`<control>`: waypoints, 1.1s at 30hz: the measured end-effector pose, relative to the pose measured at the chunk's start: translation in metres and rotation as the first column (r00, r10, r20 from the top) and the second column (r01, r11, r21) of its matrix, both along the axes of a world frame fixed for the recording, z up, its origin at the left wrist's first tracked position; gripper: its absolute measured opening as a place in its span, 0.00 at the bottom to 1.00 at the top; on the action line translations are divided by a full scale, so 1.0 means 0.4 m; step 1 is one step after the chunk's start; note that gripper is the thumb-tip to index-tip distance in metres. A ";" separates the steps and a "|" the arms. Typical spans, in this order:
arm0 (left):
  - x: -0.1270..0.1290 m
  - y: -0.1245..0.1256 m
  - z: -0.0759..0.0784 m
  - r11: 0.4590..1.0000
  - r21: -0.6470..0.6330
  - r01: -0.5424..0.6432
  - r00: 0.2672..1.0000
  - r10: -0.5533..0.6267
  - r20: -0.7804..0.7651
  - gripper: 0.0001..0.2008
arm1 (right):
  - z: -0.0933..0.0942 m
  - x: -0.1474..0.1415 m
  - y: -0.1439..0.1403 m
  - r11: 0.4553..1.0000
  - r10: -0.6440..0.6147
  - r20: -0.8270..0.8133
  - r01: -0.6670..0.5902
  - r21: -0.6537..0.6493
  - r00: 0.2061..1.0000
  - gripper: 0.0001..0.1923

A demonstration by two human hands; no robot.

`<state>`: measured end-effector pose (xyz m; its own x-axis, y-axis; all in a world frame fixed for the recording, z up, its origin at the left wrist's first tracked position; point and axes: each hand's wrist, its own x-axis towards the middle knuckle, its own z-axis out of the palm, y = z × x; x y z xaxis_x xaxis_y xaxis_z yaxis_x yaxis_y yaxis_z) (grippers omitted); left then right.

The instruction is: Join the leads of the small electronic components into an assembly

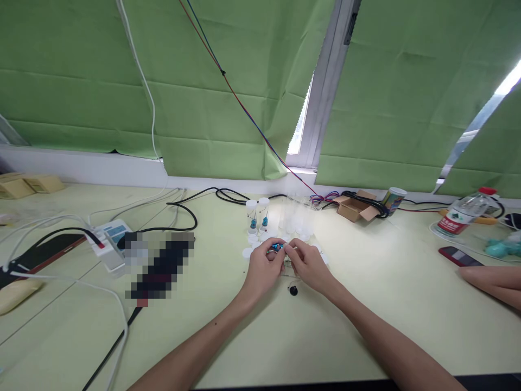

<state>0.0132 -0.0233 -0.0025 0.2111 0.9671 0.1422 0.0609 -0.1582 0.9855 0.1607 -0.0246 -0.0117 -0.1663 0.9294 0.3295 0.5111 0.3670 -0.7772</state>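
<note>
My left hand (262,266) and my right hand (309,266) meet over the middle of the table, fingers pinched together around a small shiny blue piece (277,247). Its exact kind is too small to make out, and the fingers hide part of it. Just behind my left hand stand two clear vials (251,217) with white tops, each holding a small blue item. White round discs (247,253) lie beside my left hand. In front of my hands is a small round black part (293,291) with a thin wire or thread.
On the left lie a white power strip (109,252), cables and a pixelated dark object (163,269). An open cardboard box (355,208), a printed canister (394,201), a water bottle (466,213) and a phone (459,256) stand or lie right. Another person's arm (492,282) rests at the right edge.
</note>
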 end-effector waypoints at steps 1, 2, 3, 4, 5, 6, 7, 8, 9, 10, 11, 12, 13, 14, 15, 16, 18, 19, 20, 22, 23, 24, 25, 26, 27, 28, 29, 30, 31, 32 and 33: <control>0.000 0.000 0.001 1.000 -0.002 0.000 1.000 0.000 0.002 0.14 | 0.000 0.000 0.000 1.000 -0.001 0.004 0.001 0.003 1.000 0.19; 0.000 -0.001 0.001 1.000 -0.005 -0.001 1.000 0.001 0.004 0.14 | 0.000 0.000 0.001 1.000 -0.002 0.009 0.002 0.007 1.000 0.19; 0.001 -0.001 0.002 1.000 -0.007 -0.002 1.000 0.002 0.005 0.14 | 0.000 0.000 0.001 1.000 -0.005 0.015 0.005 0.014 1.000 0.20; 0.000 -0.002 0.003 1.000 -0.007 -0.003 1.000 0.003 0.004 0.14 | 0.000 0.000 0.002 1.000 -0.009 0.023 0.008 0.022 1.000 0.20; 0.000 -0.003 0.003 1.000 -0.006 -0.004 1.000 0.004 0.002 0.14 | 0.000 0.000 0.003 0.999 -0.013 0.031 0.012 0.030 0.999 0.21; 0.000 -0.003 0.004 1.000 -0.004 -0.003 1.000 0.003 -0.002 0.14 | 0.000 0.000 0.004 0.999 -0.015 0.039 0.014 0.035 0.999 0.21; 0.000 -0.004 0.004 1.000 0.000 -0.003 1.000 0.003 -0.006 0.14 | 0.001 0.000 0.005 0.999 -0.017 0.045 0.015 0.040 0.999 0.22; 0.000 -0.004 0.004 1.000 0.004 -0.005 1.000 0.005 -0.008 0.14 | 0.001 0.000 0.006 0.999 -0.018 0.049 0.016 0.042 0.999 0.22; -0.001 -0.005 0.004 1.000 0.007 -0.005 1.000 0.005 -0.009 0.14 | 0.001 0.000 0.007 0.999 -0.017 0.052 0.015 0.042 0.999 0.22; -0.001 -0.005 0.004 1.000 0.008 -0.008 1.000 0.008 -0.009 0.14 | 0.001 0.000 0.007 0.999 -0.017 0.052 0.015 0.041 0.999 0.22; -0.001 -0.005 0.004 1.000 0.009 -0.011 1.000 0.011 -0.008 0.15 | 0.002 0.000 0.007 0.999 -0.016 0.052 0.014 0.039 0.999 0.22; -0.001 -0.004 0.004 1.000 0.008 -0.012 1.000 0.013 -0.006 0.15 | 0.002 0.000 0.006 0.999 -0.016 0.051 0.014 0.038 0.999 0.22; -0.001 -0.004 0.005 1.000 0.007 -0.015 1.000 0.015 -0.004 0.15 | 0.003 0.000 0.005 0.999 -0.016 0.049 0.014 0.037 0.999 0.22; -0.001 -0.003 0.005 1.000 0.006 -0.016 1.000 0.016 -0.002 0.15 | 0.003 -0.001 0.004 0.999 -0.015 0.048 0.014 0.036 0.999 0.22; -0.001 -0.003 0.005 1.000 0.003 -0.016 1.000 0.016 0.000 0.14 | 0.004 -0.002 0.003 0.999 -0.014 0.045 0.012 0.035 0.999 0.22; 0.000 -0.003 0.005 1.000 0.001 -0.016 1.000 0.016 0.001 0.14 | 0.004 -0.002 0.002 0.999 -0.013 0.041 0.011 0.033 0.999 0.22; 0.000 -0.003 0.006 1.000 -0.004 -0.015 1.000 0.015 0.002 0.14 | 0.005 -0.003 0.000 1.000 -0.008 0.033 0.007 0.028 0.999 0.21; 0.000 -0.003 0.006 1.000 -0.005 -0.014 1.000 0.014 0.001 0.14 | 0.006 -0.003 0.000 1.000 -0.005 0.031 0.004 0.026 1.000 0.21; 0.000 -0.003 0.006 1.000 -0.006 -0.014 1.000 0.014 0.000 0.13 | 0.007 -0.003 -0.001 1.000 -0.004 0.029 0.003 0.025 1.000 0.21; 0.000 -0.004 0.006 1.000 -0.008 -0.014 1.000 0.014 -0.003 0.13 | 0.008 -0.002 -0.002 1.000 0.001 0.027 -0.002 0.021 1.000 0.21; 0.000 -0.004 0.005 1.000 -0.009 -0.013 1.000 0.013 -0.004 0.13 | 0.008 -0.002 -0.002 1.000 0.003 0.029 -0.004 0.019 1.000 0.21; 0.000 -0.004 0.005 1.000 -0.009 -0.012 1.000 0.012 -0.006 0.13 | 0.008 -0.001 -0.002 1.000 0.005 0.031 -0.006 0.019 1.000 0.21; 0.000 -0.004 0.004 1.000 -0.007 -0.012 1.000 0.012 -0.007 0.14 | 0.007 -0.001 -0.001 1.000 0.006 0.034 -0.007 0.019 0.999 0.21; -0.001 -0.003 0.004 1.000 -0.003 -0.012 1.000 0.012 -0.007 0.14 | 0.006 -0.001 -0.001 1.000 0.006 0.039 -0.007 0.022 0.999 0.22; -0.001 -0.003 0.004 1.000 0.000 -0.011 1.000 0.011 -0.008 0.14 | 0.005 -0.001 0.000 1.000 0.004 0.044 -0.006 0.026 0.999 0.22; -0.001 -0.003 0.004 1.000 0.003 -0.009 1.000 0.009 -0.008 0.14 | 0.004 -0.001 0.001 0.999 0.002 0.047 -0.004 0.032 0.999 0.22; -0.001 -0.003 0.004 1.000 0.005 -0.007 1.000 0.007 -0.009 0.14 | 0.003 -0.002 0.002 0.999 0.000 0.049 -0.002 0.036 0.999 0.22; -0.001 -0.004 0.004 1.000 0.006 -0.005 1.000 0.005 -0.009 0.14 | 0.002 -0.002 0.002 0.999 -0.002 0.049 0.000 0.038 0.999 0.23; -0.001 -0.004 0.004 1.000 0.005 -0.003 1.000 0.003 -0.009 0.14 | 0.002 -0.002 0.002 0.999 -0.003 0.050 0.001 0.039 0.999 0.23; -0.001 -0.004 0.004 1.000 0.003 -0.002 1.000 0.002 -0.009 0.14 | 0.002 -0.002 0.003 0.999 -0.002 0.049 0.000 0.038 0.999 0.23; -0.001 -0.004 0.004 1.000 0.001 -0.003 1.000 0.003 -0.009 0.14 | 0.002 -0.002 0.002 0.999 -0.001 0.047 -0.001 0.035 0.999 0.23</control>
